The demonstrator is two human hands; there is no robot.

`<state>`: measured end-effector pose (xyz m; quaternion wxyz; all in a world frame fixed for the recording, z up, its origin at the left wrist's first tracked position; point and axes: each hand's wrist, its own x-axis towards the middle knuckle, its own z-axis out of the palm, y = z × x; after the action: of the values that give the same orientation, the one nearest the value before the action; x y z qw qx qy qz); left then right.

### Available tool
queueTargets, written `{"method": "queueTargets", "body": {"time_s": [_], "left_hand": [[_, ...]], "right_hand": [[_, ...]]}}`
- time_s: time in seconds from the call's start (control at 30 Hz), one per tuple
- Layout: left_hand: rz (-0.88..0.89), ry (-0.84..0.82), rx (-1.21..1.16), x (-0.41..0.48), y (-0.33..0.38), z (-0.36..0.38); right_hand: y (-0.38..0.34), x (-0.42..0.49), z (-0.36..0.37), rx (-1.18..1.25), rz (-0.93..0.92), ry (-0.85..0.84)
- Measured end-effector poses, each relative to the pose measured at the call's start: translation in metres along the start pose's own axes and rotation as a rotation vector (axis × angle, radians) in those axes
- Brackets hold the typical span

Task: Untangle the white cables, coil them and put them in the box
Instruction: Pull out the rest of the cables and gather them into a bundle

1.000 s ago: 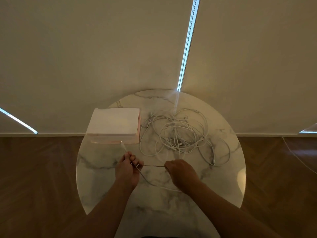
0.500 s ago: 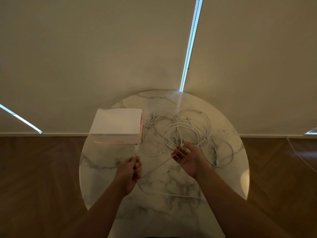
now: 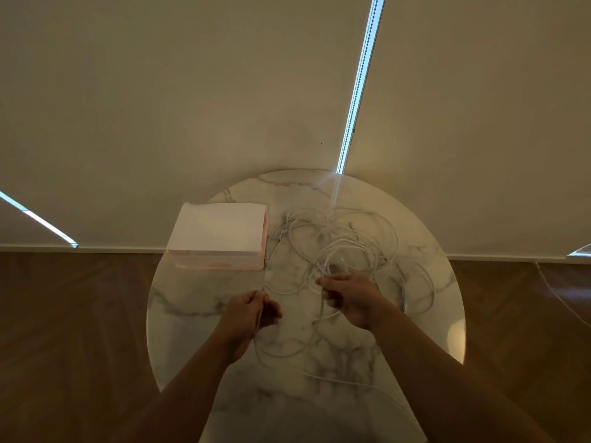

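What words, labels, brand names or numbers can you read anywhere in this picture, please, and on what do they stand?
None: no text can be read in this view.
The box has a plain white top with no print showing.
The white cables and their plugs are too small and dim to show any marking.
The marble table bears only veining.

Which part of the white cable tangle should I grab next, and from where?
Pinch the loose plug end at the right edge of the white cables, coming from the right: it lies at the rim, not buried in the knot, so it should probably pull clear.
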<state>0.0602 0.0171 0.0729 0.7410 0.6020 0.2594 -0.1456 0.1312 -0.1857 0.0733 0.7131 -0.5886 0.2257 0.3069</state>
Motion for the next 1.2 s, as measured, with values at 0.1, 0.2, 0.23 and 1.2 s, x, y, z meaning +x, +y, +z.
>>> {"method": "queueTargets", "body": {"time_s": [0.1,0.2,0.23,1.2], "left_hand": [[0.017,-0.046,-0.034,0.003,-0.003,0.022],[0.042,-0.109,0.003,0.002,-0.005,0.037],[0.056,-0.128,-0.004,0.001,-0.006,0.04],[-0.083,-0.632,-0.174,-0.019,-0.008,0.009]], "right_hand": [[-0.001,-0.006,0.014,0.012,-0.043,-0.046],[-0.007,-0.005,0.017,-0.011,-0.072,0.004],[-0.009,-0.006,0.017,-0.017,-0.069,0.009],[-0.074,-0.003,-0.018,0.022,-0.356,0.1]]}}
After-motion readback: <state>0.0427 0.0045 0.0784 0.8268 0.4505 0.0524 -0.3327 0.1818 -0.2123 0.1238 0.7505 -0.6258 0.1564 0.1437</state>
